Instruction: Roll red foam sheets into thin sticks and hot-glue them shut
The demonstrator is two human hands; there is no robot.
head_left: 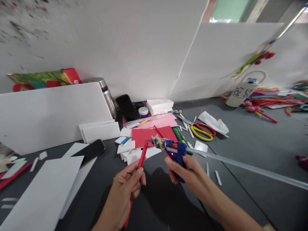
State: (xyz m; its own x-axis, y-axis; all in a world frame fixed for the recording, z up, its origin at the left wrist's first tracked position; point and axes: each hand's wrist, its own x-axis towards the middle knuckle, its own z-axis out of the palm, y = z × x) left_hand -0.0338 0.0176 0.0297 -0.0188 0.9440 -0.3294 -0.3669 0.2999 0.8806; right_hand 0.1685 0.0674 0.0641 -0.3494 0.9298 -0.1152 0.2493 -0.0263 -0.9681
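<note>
My left hand (128, 186) is closed round a narrow red strip (143, 154), which slants up from below the fist toward the middle of the view. In my right hand (186, 171) is a blue hot glue gun (178, 154), gripped by its handle, with a small red light lit on its side. A long clear glue stick (240, 166) runs out of the gun's back to the right. Crusty, tan strands cover the front of the gun. Its nozzle points left and is at the upper end of the strip; whether they touch I cannot tell. Red paper (139, 136) lies behind them.
Scissors (203, 131), a green cutter (178, 135), white card pieces (126, 147) and a crumpled tissue (214, 123) lie beyond my hands. White boards (45, 192) and a phone (93, 151) are at left. A white bottle (243, 93) stands at right near colourful pipe cleaners (267, 99).
</note>
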